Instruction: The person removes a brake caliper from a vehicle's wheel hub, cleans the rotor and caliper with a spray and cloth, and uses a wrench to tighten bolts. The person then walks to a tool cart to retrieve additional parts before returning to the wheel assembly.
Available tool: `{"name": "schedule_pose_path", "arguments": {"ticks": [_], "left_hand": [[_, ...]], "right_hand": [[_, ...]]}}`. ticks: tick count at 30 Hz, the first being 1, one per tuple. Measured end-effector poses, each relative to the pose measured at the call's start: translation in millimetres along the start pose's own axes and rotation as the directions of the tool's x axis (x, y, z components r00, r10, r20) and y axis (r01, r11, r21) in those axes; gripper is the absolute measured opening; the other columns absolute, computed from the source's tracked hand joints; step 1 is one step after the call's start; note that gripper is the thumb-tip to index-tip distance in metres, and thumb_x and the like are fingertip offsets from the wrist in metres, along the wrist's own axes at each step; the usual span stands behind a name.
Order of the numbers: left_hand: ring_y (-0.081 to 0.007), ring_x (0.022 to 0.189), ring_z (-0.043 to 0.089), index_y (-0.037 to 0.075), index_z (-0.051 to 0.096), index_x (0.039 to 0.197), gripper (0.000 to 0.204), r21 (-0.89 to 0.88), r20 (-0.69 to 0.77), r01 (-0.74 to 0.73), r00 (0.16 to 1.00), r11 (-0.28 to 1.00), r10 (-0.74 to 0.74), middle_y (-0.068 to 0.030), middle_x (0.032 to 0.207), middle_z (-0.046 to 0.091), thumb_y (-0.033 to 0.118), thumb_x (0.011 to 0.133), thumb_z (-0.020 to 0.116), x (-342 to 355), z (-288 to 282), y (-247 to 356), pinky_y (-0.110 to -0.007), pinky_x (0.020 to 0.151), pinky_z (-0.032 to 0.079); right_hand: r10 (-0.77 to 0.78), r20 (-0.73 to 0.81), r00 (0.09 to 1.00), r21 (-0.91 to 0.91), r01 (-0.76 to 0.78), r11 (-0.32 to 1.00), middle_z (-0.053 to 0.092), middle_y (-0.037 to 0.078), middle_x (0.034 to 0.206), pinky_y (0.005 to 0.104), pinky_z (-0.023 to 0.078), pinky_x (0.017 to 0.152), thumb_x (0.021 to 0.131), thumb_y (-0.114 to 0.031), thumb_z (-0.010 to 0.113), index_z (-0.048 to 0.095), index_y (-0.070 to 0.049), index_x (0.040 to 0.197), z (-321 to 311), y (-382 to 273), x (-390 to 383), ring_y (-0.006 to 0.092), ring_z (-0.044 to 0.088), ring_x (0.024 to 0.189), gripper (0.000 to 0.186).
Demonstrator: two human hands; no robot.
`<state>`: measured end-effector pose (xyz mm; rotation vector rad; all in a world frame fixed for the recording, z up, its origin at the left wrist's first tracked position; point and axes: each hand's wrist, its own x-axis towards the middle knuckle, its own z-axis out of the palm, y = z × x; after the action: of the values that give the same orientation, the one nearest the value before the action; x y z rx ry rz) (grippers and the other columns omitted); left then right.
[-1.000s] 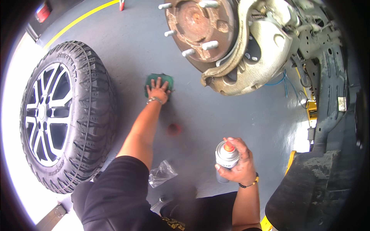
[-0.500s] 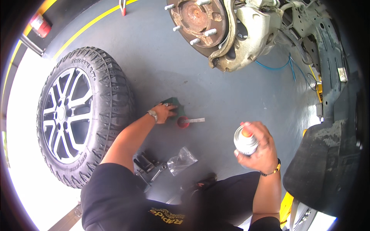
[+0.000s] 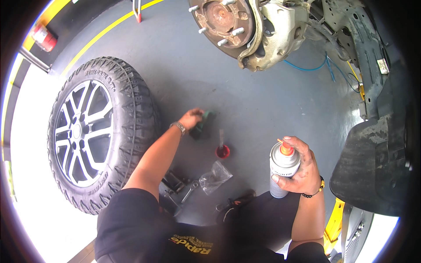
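Observation:
My left hand [image 3: 191, 118] is closed on a green cloth [image 3: 202, 124], holding it by its upper edge near the grey floor. Nearer to me stands a small red cup [image 3: 222, 152], with a flat pale stick or brush handle [image 3: 221, 137] slanting out of it. At the right, my right hand [image 3: 302, 172] is wrapped round a white and grey spray can [image 3: 284, 168]. The index finger rests at its orange nozzle [image 3: 287, 149], from which a thin straw sticks out. The can is over my right knee.
A wheel with tyre [image 3: 144, 118] stands at the left. Ahead hang a rusty brake disc [image 3: 222, 19] and caliper [image 3: 285, 35]. A wrench [image 3: 190, 190], dark sockets [image 3: 173, 181] and a clear plastic bag [image 3: 215, 177] lie near my legs. A black splash guard [image 3: 366, 175] hangs at the right.
My left hand now grips the cloth it was lying on. The red cup has shifted nearer, its stick turned from pointing right to pointing away. The can has tilted, showing more of its side.

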<state>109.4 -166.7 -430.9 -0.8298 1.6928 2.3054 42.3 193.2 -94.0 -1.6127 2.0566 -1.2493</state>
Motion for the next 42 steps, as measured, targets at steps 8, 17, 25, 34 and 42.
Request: {"name": "schedule_pose_path", "arguments": {"ticks": [8, 17, 25, 34, 42], "left_hand": [[-0.0356, 0.132, 0.050, 0.012, 0.057, 0.136, 0.044, 0.841, -0.239, -0.107, 0.806, 0.530, 0.542, -0.0191, 0.141, 0.054, 0.019, 0.093, 0.061, -1, 1, 8, -0.044, 0.111, 0.041], [-0.0343, 0.155, 0.010, 0.022, 0.034, 0.156, 0.052, 0.989, -0.149, 0.145, 0.895, 0.043, 0.420, -0.0082, 0.168, 0.015, 0.038, 0.106, 0.036, 64, 8, -15, -0.057, 0.124, 0.011], [-0.0308, 0.156, 0.007, 0.032, 0.037, 0.155, 0.053, 0.931, 0.355, -0.328, 0.917, -0.159, 0.182, -0.0003, 0.169, 0.015, 0.037, 0.103, 0.040, 120, 91, 47, -0.057, 0.124, 0.007], [-0.0369, 0.148, 0.029, 0.025, 0.057, 0.141, 0.041, 0.930, -0.053, -0.110, 0.904, 0.352, 0.424, -0.0048, 0.161, 0.034, 0.032, 0.102, 0.049, 112, -70, 1, -0.053, 0.119, 0.027], [-0.0308, 0.154, 0.019, 0.024, 0.056, 0.141, 0.049, 0.873, 0.488, -0.475, 0.853, -0.115, 0.184, -0.0044, 0.166, 0.027, 0.020, 0.092, 0.059, 118, 69, 9, -0.053, 0.124, 0.019]], "right_hand": [[-0.004, 0.073, 0.997, -0.073, 0.009, 0.997, 0.064, 0.017, 0.120, 0.0405, 0.053, 0.091, 0.068, -0.015, 0.083, 0.044, -0.006, 0.140, -6, 45, 4, 0.0305, 0.068, 0.100, 0.083], [0.077, 0.071, 0.995, -0.007, -0.076, 0.997, 0.067, 0.017, 0.105, 0.0413, 0.056, 0.083, 0.068, -0.015, 0.084, 0.044, -0.010, 0.139, -18, 72, -7, 0.0299, 0.068, 0.090, 0.082], [0.203, 0.072, 0.977, 0.019, -0.205, 0.979, 0.066, 0.017, 0.112, 0.0408, 0.056, 0.083, 0.068, -0.013, 0.085, 0.045, -0.011, 0.137, -14, 123, -26, 0.0301, 0.068, 0.097, 0.080], [0.115, 0.090, 0.989, 0.063, -0.121, 0.991, 0.068, 0.014, 0.111, 0.0413, 0.055, 0.081, 0.066, -0.019, 0.086, 0.047, -0.011, 0.135, -12, 104, -21, 0.0312, 0.067, 0.092, 0.079], [0.058, 0.057, 0.997, -0.004, -0.058, 0.998, 0.068, 0.014, 0.115, 0.0439, 0.054, 0.082, 0.066, -0.019, 0.085, 0.050, -0.011, 0.135, 0, 84, 9, 0.0342, 0.066, 0.093, 0.078]]}}
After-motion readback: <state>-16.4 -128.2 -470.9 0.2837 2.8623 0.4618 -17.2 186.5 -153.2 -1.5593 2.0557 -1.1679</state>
